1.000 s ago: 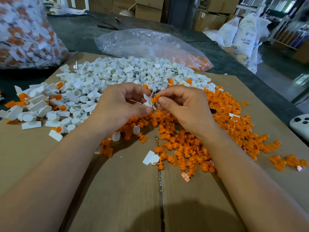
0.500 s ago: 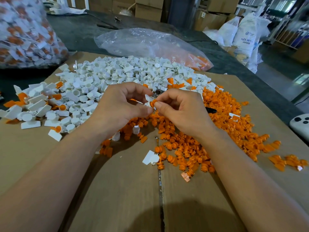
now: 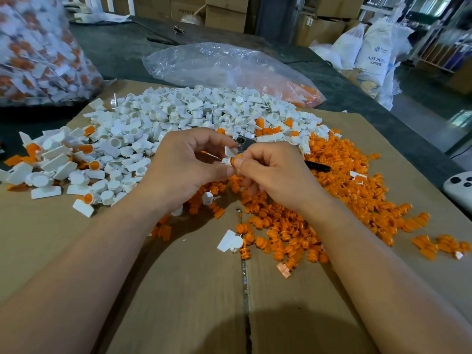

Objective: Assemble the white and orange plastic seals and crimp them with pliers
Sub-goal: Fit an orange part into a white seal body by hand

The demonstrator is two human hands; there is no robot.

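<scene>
My left hand (image 3: 186,167) pinches a small white seal body (image 3: 229,153) at the centre of the view. My right hand (image 3: 275,175) presses an orange insert (image 3: 233,160) against it with thumb and forefinger. The right hand also holds pliers: their metal jaw (image 3: 242,143) sticks out above the fingers and a black handle tip (image 3: 318,166) shows to the right. A big heap of white seal bodies (image 3: 178,116) lies behind my hands. Orange inserts (image 3: 339,180) are spread to the right and below. Everything rests on a cardboard sheet (image 3: 178,290).
A bag of finished seals (image 3: 38,52) stands at the far left. A clear plastic bag (image 3: 224,67) with a few orange parts lies behind the white heap. A white controller (image 3: 459,190) sits at the right edge. White sacks (image 3: 375,47) and boxes stand beyond the dark table.
The orange insert has been brought up against the white body and both hands shifted slightly up and left. The piles have not moved.
</scene>
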